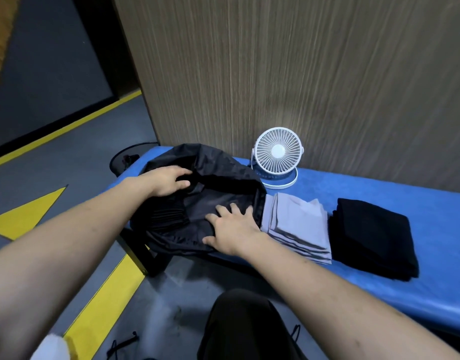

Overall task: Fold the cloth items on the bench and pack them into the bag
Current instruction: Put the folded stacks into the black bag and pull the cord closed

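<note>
Your left hand (169, 181) has its grip curled over the upper rim of the black bag (218, 172), holding the mouth up. Your right hand (232, 229) lies flat, fingers spread, pressing the bag's lower fabric; its grip is wide and holds nothing. The bag sits at the left end of the blue surface (379, 190), its near part hanging over the front edge. Touching the bag's right side: a folded grey cloth stack (299, 227). Just beside that, toward the right: a folded black cloth stack (372, 237). A white fan (277, 157) stands at the back edge by the wall.
</note>
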The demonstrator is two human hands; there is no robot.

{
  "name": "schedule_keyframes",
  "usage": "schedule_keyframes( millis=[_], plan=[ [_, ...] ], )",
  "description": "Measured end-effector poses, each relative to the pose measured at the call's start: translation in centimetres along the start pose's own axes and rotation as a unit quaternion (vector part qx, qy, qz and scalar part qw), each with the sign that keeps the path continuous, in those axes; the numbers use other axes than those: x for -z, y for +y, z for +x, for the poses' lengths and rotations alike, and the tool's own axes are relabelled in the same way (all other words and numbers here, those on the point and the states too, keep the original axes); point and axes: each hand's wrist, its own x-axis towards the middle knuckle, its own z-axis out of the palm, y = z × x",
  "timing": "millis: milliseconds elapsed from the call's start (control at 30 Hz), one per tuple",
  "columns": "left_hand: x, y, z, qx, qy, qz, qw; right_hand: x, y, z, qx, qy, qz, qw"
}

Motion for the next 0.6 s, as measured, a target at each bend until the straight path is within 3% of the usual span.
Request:
schedule_keyframes(
  millis=[200,300,367,467,600],
  plan=[
    [0.2,2.8,-3.7,-0.074,0.032,0.014,0.997,0.3,-0.3,-1.0,0.021,0.054,0.003,0.998],
    [0.0,5.2,-5.9,-0.089,0.096,-0.035,0.991,1.3,-0.1,-2.6,0.046,0.116,0.007,0.992],
    [-0.3,7.5,-7.4,-0.074,0.175,-0.144,0.971,2.3,0.9,-4.2,0.073,0.18,0.022,0.981],
    [-1.8,12.0,-10.1,-0.05,0.247,-0.341,0.906,4.1,3.9,-7.1,0.086,0.246,0.059,0.964],
    [-5.8,17.9,-12.2,-0.136,0.289,-0.317,0.893,6.0,9.7,-10.1,0.023,0.222,0.098,0.97]
  ],
)
